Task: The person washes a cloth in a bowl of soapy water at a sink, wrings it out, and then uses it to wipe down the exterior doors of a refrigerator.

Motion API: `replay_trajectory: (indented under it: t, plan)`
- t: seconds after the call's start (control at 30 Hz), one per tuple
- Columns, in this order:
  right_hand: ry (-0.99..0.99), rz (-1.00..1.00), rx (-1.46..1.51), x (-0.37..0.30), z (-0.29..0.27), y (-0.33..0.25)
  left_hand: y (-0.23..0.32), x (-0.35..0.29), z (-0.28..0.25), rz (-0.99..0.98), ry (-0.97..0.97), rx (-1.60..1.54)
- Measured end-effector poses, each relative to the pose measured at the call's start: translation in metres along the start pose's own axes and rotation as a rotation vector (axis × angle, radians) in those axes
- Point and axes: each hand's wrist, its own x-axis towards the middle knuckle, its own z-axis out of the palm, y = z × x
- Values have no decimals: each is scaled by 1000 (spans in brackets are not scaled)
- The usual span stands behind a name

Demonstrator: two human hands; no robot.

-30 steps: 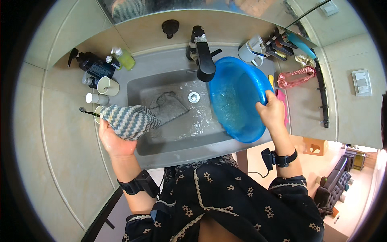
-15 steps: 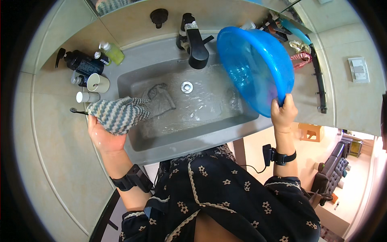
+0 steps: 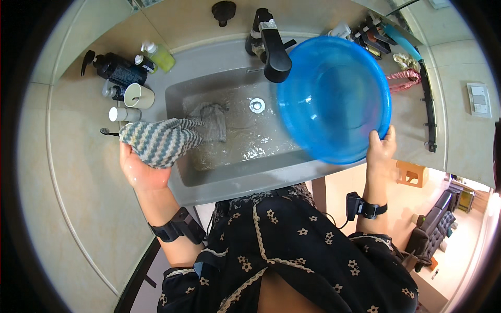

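Note:
My left hand (image 3: pixel 142 171) holds a grey-blue and white striped cloth (image 3: pixel 162 142) at the sink's left edge. The cloth covers my fingertips, and its narrow end reaches over the sink. A grey cloth (image 3: pixel 215 125) lies in shallow water inside the grey sink (image 3: pixel 235 182), left of the drain (image 3: pixel 257 106). My right hand (image 3: pixel 381 150) grips the near right rim of a blue plastic basin (image 3: pixel 334 99). This basin is above the sink's right end, its inside facing up toward me. Beside its left rim stands the black faucet (image 3: pixel 275 55).
Along the left counter are a black pump bottle (image 3: pixel 117 68), a green bottle (image 3: pixel 160 57), a cream cup (image 3: pixel 139 96), a white container (image 3: pixel 124 114) and a toothbrush (image 3: pixel 108 132). A pink band (image 3: pixel 404 81) lies on the right. An orange stool (image 3: pixel 411 174) stands on the floor.
The basin has turned from a steep tilt to a flatter position and shifted left over the sink. My left hand keeps hold of the striped cloth in nearly the same place.

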Motion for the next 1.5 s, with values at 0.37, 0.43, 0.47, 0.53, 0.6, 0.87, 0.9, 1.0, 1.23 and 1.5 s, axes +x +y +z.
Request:
replay_trajectory:
  t: [0.37, 0.43, 0.47, 0.53, 0.6, 0.87, 0.9, 1.0, 1.23, 1.5]
  plan:
    - [-569, 896, 849, -97, 136, 81, -13, -32, 82, -70, -258, -65]
    - [-673, 909, 783, -93, 140, 78, -27, -27, 85, -115, -261, -68]
    - [-790, 892, 581, -83, 132, 59, -37, -17, 74, -107, -257, -63]
    - [-885, 870, 374, -61, 117, 35, -66, 10, 51, -241, -441, -129]
    - [-732, 108, -236, -38, 115, 28, -98, 25, 45, -350, -218, 65]
    - [-437, -611, -52, 100, 170, -81, -190, 57, -45, -348, -134, 1097]
    - [-429, -700, -61, 105, 178, -87, -189, 57, -48, -273, -121, 1203]
    - [-628, -539, -40, 116, 187, -94, -182, 57, -48, -108, -113, 1209]
    - [-457, -586, 141, 77, 171, -80, -157, 48, -9, -25, -190, 802]
    - [-1085, -475, 713, 17, 128, -89, -131, 26, 43, -228, -461, 715]
